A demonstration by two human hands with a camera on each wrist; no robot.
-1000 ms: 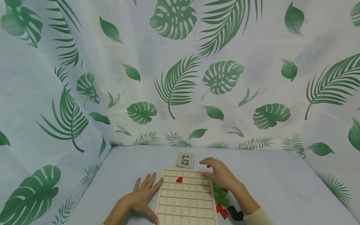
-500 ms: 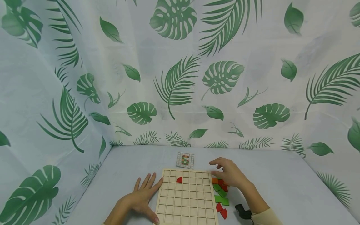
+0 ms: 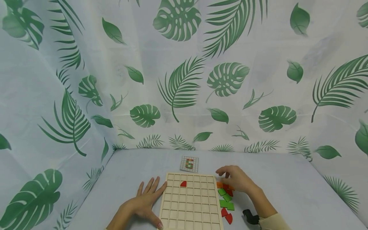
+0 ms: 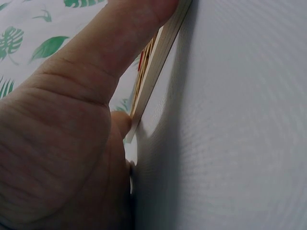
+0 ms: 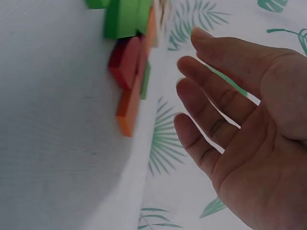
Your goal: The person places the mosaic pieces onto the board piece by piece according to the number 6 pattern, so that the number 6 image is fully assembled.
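A wooden grid board [image 3: 189,204] lies on the table, with one red quarter-circle piece [image 3: 183,184] in a cell of its upper part. My left hand [image 3: 145,202] rests with spread fingers along the board's left edge, thumb and fingertips at the rim; the left wrist view shows the thumb beside the board's side [image 4: 160,62]. Over the pieces right of the board hovers my right hand [image 3: 237,179], fingers loosely bent and holding nothing. Below it lie orange pieces [image 5: 128,112], a red piece [image 5: 124,62] and green blocks [image 5: 125,19].
A small pattern card [image 3: 189,164] showing a coloured figure 6 lies behind the board. Along its right side are more green pieces [image 3: 227,204] and red quarter-circles [image 3: 228,218]. A black device [image 3: 250,217] sits at my right wrist. A leaf-print curtain [image 3: 184,80] surrounds the table.
My right hand has moved right, off the board's top right corner to over the loose pieces, and dipped slightly. The left hand, board and red piece stay put.
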